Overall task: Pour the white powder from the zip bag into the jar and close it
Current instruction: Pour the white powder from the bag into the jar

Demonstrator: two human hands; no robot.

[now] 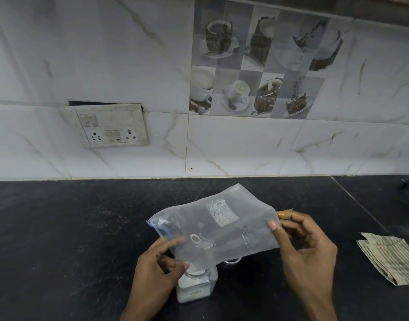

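Note:
I hold a translucent zip bag tilted above a square clear glass jar on the black counter. My left hand pinches the bag's lower left edge near the blue zip strip, just over the jar's open mouth. At the bag's right corner, my right hand pinches it and lifts it higher. White powder fills the lower part of the jar. A round lid lies behind the jar, mostly hidden under the bag.
A folded striped cloth lies on the black counter at the right. A small orange-brown object peeks out behind my right hand. A switch and socket plate is on the tiled wall.

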